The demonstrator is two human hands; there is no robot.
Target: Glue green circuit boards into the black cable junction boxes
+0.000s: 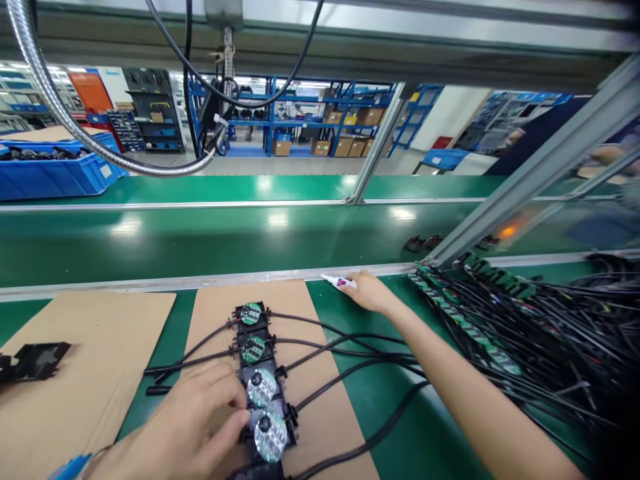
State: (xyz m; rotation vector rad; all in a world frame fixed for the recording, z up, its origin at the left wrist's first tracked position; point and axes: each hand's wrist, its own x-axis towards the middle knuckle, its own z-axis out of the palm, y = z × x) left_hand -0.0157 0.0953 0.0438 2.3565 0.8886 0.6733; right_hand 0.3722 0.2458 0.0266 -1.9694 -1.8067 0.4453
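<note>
While I run this remotely off the head cam, the R hand (370,293) has thumb + fingers pinched on the rear end of a white tube (345,283); can't tell if it's lifted off the green bench (400,437). L hand (205,407) is half curled, thumb and index tips apart at the 9 o'clock edge of a row of blk housings (263,365); can't tell if it's gripping anything there.

Key relation: from R fingers the row lies toward 8 o'clock, well apart, long axis approx 12 to 6. Tube's nozzle points betw 9 and 10, so roughly across the row. L hand is the nearer one to the housings, R has the tube.

Row sits on a cardboard sheet (325,423), w/ round PCBs (261,387) on it and blk cables (370,439) off to 3–4 o'clock.

Containers: blue bin (55,179) at 10 o'clock, dark parts (45,153) inside, too small to ID. Smaller blue tub (443,159) at 1 o'clock, contents unclear. Cartons (370,117) on shelving (273,120) near 12, insides not visible.
</note>
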